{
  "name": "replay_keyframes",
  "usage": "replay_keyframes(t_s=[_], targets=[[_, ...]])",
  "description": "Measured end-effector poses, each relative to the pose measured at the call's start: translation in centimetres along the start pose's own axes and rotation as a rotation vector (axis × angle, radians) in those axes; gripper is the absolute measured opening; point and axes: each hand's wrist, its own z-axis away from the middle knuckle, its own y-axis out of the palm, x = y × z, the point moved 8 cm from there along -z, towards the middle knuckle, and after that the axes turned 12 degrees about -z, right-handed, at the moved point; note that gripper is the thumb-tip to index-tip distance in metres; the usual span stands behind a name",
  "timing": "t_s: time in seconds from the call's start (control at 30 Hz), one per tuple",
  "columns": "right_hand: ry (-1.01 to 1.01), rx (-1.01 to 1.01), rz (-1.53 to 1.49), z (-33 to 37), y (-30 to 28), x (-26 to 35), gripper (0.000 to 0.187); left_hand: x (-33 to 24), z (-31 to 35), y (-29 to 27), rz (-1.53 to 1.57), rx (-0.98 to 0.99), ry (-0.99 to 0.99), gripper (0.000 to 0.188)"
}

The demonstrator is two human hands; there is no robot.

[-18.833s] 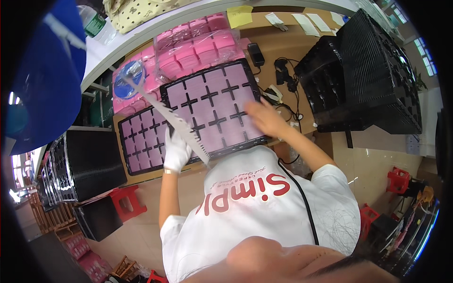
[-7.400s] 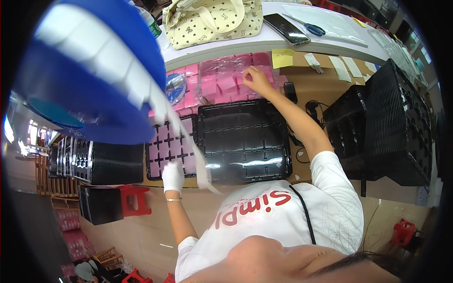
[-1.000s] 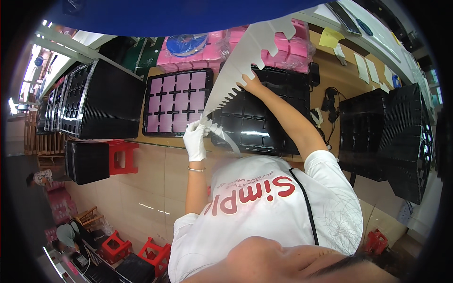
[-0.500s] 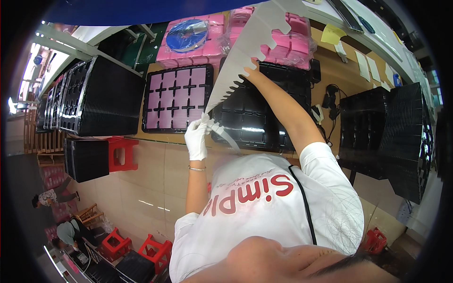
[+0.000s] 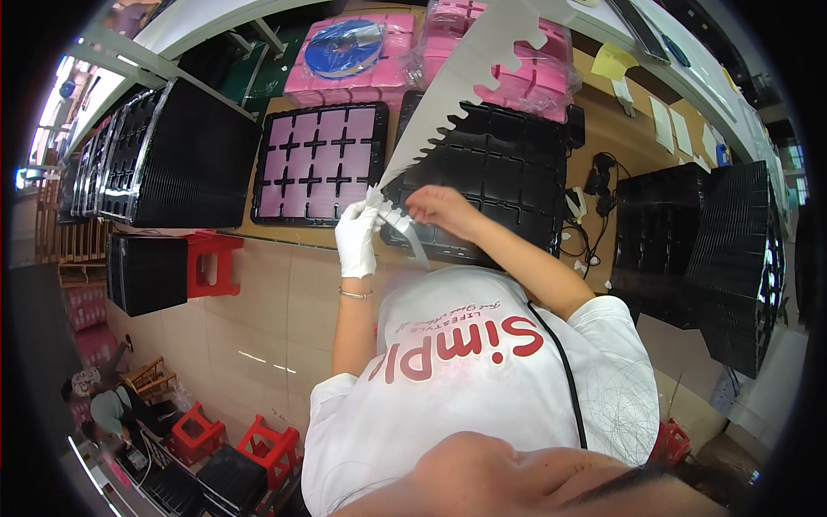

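Observation:
A long, pale strip [image 5: 448, 90] with a jagged, notched edge runs diagonally from the top of the view down to my left hand [image 5: 355, 241]. That hand wears a white glove, and its fingers are closed on the strip's lower part. A short tail of the strip curls down past the glove toward my shirt. My bare right hand [image 5: 446, 212] is just right of the glove, its fingers bent together beside the tail. Whatever its fingertips may hold is too small to make out. Behind the strip lies a black tray [image 5: 508, 155]; to its left, another black-framed tray [image 5: 319, 164] shows pink cells.
Pink wrapped packs [image 5: 388, 86] stand at the table's back, a blue roll [image 5: 345, 47] on one. Black tray stacks rise at left [image 5: 198, 164] and right [image 5: 732, 250]. Cables [image 5: 603, 177] lie at the right. A red stool [image 5: 214, 263] stands left; people are at lower left.
My right hand has come down from the strip's upper notches to beside my left glove. The left hand keeps its hold on the strip. The view has shifted slightly.

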Motion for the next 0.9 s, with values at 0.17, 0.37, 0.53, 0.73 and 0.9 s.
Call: replay_keyframes(t_s=[0.17, 0.37, 0.53, 0.73, 0.9], targets=[[-0.434, -0.099, 0.684, 3.1, 3.7, 1.6, 0.017, -0.9, 0.8, 0.1, -0.02, -0.022, 0.005, 0.013], [-0.521, -0.005, 0.83, 3.0, 4.9, 3.5, 0.012, -1.6, 1.2, -2.6, -0.089, -0.127, 0.049, 0.013], [-0.418, -0.246, 1.295, 0.6, 1.9, 2.1, 0.015, -1.6, 1.1, -3.6, -0.101, -0.153, 0.06, 0.026], [-0.523, -0.376, 1.294, 0.9, 1.5, 1.4, 0.014, -1.3, 1.7, -2.6, -0.105, -0.108, 0.034, 0.017], [-0.664, -0.113, 1.291, 2.1, 3.1, 0.7, 0.014, -1.4, 1.7, -1.6, -0.122, -0.079, 0.048, 0.015]])
